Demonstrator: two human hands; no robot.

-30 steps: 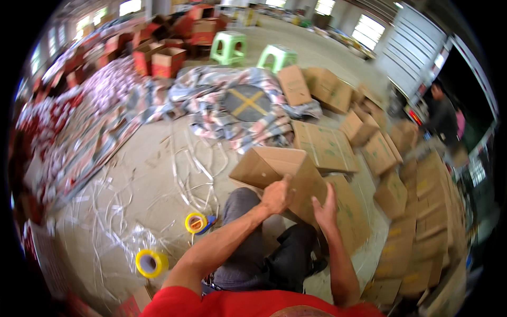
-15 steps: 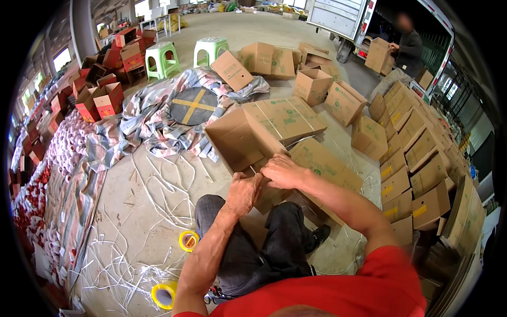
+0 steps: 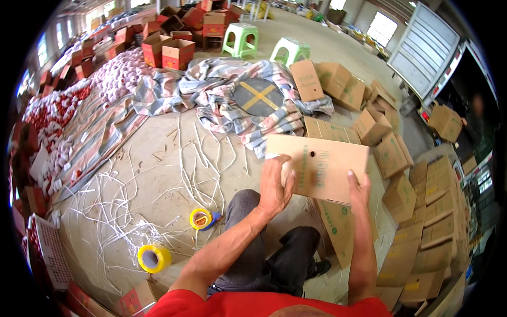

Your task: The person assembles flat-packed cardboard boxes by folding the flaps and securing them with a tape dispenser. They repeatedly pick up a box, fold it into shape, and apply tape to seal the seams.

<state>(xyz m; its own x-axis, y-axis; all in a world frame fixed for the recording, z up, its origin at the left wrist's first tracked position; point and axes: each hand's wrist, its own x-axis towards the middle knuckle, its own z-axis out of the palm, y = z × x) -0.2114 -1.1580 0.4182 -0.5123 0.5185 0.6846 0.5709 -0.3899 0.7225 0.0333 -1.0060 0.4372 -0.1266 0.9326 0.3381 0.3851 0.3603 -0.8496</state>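
A brown cardboard carton (image 3: 330, 171) with green print and small dark holes is held up in front of my knees, one side panel facing me. My left hand (image 3: 275, 186) grips its left edge, fingers bent round the side. At the right edge, my right hand (image 3: 359, 190) holds on with its thumb against the panel; the other fingers are hidden behind. Below the carton, flat folded cardboard (image 3: 340, 227) lies on the floor. To the left of my leg are a tape dispenser (image 3: 200, 218) with blue on it and a yellow tape roll (image 3: 153, 258).
White strapping strips (image 3: 113, 203) litter the floor at left. A striped tarp (image 3: 216, 84) bears a round dark disc (image 3: 259, 97). Several formed cartons (image 3: 390, 154) and stacked cartons (image 3: 422, 232) stand at right. Green stools (image 3: 240, 39) are behind; another person (image 3: 475, 124) handles a carton by the truck.
The carton has been turned: its open inside faced me before, now a printed side does. My hands have moved apart to its two edges. The whole view has swung left.
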